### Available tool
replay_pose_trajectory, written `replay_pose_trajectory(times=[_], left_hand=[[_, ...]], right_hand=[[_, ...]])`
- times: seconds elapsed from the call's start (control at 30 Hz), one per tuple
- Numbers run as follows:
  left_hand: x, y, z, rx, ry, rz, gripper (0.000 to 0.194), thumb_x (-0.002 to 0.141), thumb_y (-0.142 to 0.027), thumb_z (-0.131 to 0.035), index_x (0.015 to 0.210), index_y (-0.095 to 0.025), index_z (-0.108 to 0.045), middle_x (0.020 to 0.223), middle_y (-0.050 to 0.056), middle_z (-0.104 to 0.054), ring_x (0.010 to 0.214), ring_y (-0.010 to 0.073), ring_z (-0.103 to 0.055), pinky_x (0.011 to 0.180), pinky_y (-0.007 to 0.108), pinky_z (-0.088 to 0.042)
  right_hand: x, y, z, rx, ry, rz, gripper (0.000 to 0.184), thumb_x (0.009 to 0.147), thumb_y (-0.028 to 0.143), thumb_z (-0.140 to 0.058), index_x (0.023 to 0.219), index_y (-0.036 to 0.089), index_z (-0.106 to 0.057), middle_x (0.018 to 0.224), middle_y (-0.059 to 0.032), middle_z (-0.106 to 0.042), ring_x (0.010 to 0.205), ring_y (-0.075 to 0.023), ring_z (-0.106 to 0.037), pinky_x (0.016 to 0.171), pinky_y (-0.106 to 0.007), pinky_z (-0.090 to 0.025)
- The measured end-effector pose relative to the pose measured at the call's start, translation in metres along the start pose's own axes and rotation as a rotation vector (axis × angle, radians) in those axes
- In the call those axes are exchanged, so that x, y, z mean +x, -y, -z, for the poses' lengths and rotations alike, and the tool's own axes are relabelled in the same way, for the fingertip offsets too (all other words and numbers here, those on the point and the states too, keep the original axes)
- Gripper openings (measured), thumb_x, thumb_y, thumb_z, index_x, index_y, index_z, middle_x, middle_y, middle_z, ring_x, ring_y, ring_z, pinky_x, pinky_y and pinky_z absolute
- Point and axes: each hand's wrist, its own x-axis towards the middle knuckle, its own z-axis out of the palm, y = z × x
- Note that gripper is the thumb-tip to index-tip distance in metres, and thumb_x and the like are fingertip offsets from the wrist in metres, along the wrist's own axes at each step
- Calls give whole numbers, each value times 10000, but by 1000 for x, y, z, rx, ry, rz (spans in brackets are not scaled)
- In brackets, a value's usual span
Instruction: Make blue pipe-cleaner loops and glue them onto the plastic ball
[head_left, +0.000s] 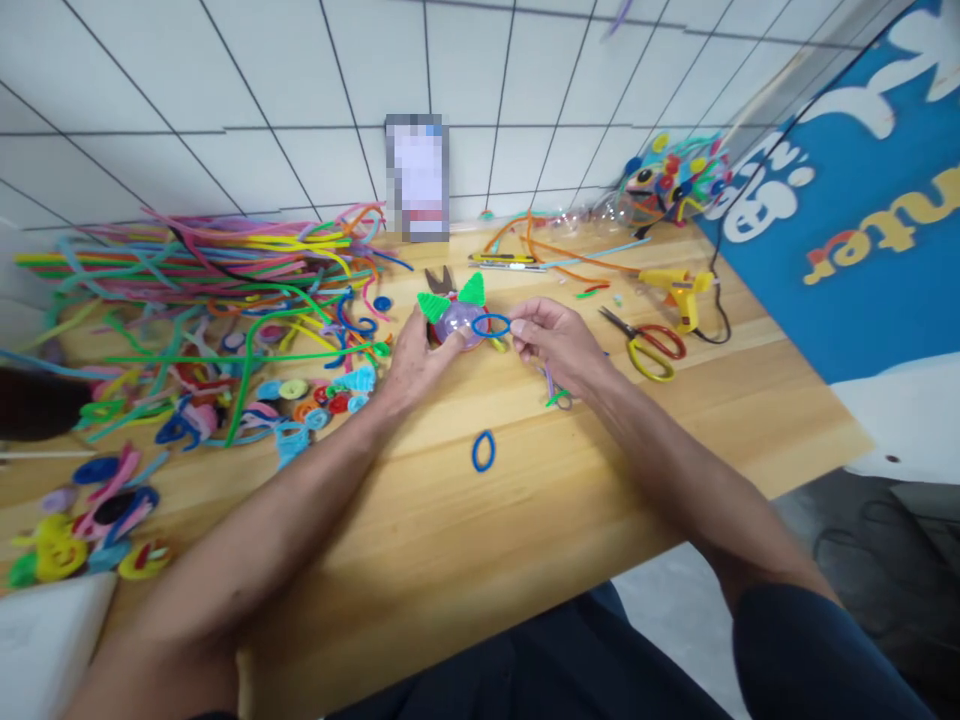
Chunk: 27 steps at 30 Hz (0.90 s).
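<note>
Left hand: the left hand (417, 358) cups the round, see-through purple plastic ball (456, 322) from its left side, thumb laid across the smooth, shiny front.
Right hand: the right hand (553, 338) pinches the near end of a blue, fuzzy, pointed-oval loop (492, 316) between thumb and fingertips; from this view the loop overlaps the ball's right side, and whether the two touch I cannot tell.
Ball: above the table (600, 480), toward its wall side, with two bright green, ridged triangular ears (472, 290) at its top and a red edging partly visible around it.
Second loop: a matching blue pointed-oval loop (475, 454) lies flat on the bare wood, nearer the person.
Table surface: pale wood, with straight grain in light and honey-coloured bands.
Fuzzy stems: a tangled heap of long, multicoloured pipe cleaners (247, 265) spreads over the left side, with coiled discs and twisted shapes in front of it.
Tools: scissors with dark blades and red and yellow looped handles (634, 333) lie right of the right hand; a yellow plastic glue gun (681, 293) with a black cord sits just beyond; a slim yellow cutter (501, 259) lies near the wall.
Wall: glossy white rectangular tiles (285, 60) with dark, thin joints.
</note>
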Motion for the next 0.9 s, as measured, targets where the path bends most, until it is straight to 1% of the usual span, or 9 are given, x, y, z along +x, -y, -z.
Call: replay_pose_trajectory(times=[0.07, 0.2, 0.3, 0.43, 0.57, 0.7, 0.8, 0.9], left_hand=[[0, 3, 1, 6, 5, 10, 396, 902, -438, -733, 1204, -198, -644, 1120, 72, -736, 988, 252, -678, 946, 409, -553], [0, 8, 2, -11, 23, -5, 433, 916, -455, -736, 1254, -204, -634, 1196, 83, -736, 1129, 276, -681, 1054, 434, -530], [0, 6, 4, -12, 36, 1, 460, 922, -506, -736, 1252, -201, -635, 1203, 88, -739, 1126, 277, -685, 1057, 447, -538], [-1, 2, 4, -43, 47, -8, 486, 925, -549, -728, 1254, -202, -642, 1299, 112, -722, 1196, 291, -674, 1082, 455, -537], [0, -1, 3, -37, 53, -12, 540, 928, -583, -717, 1312, -217, -622, 1300, 113, -719, 1237, 304, -670, 1112, 474, -535], [0, -4, 3, -66, 56, -9, 550, 919, -574, -734, 1324, -219, -625, 1306, 114, -727, 1244, 302, -674, 1123, 471, -538], [0, -4, 3, -103, 62, -11, 550, 915, -567, -743, 1322, -216, -626, 1371, 122, -712, 1270, 300, -668, 1137, 468, -531], [-1, -3, 3, -84, 73, -11, 556, 926, -581, -725, 1331, -218, -609, 1408, 125, -697, 1291, 301, -660, 1149, 479, -523]], right_hand=[[7, -6, -3, -3, 18, -2, 398, 654, 425, -945, 875, 201, -702, 668, 41, -669, 577, -97, -571, 529, -217, -445], [12, -18, -8, -15, 27, 4, 361, 693, 429, -903, 871, 202, -686, 655, 48, -645, 569, -95, -544, 525, -220, -419], [14, -24, -10, -7, 9, 29, 329, 725, 418, -875, 883, 209, -677, 667, 52, -641, 584, -94, -544, 535, -218, -426], [20, -27, -11, 21, -10, 67, 316, 743, 396, -850, 906, 218, -647, 679, 59, -638, 582, -91, -547, 524, -209, -426], [25, -29, -11, 21, 2, 60, 298, 758, 366, -835, 912, 219, -625, 682, 67, -629, 558, -81, -538, 499, -202, -409], [27, -31, -12, 21, 8, 60, 247, 781, 324, -810, 911, 212, -633, 679, 66, -626, 551, -78, -536, 487, -199, -395], [29, -31, -11, 2, 10, 69, 206, 780, 291, -791, 895, 205, -643, 667, 62, -625, 542, -83, -529, 473, -204, -380], [30, -31, -11, -12, 15, 67, 190, 777, 282, -781, 887, 198, -651, 656, 58, -619, 541, -89, -525, 474, -211, -377]])
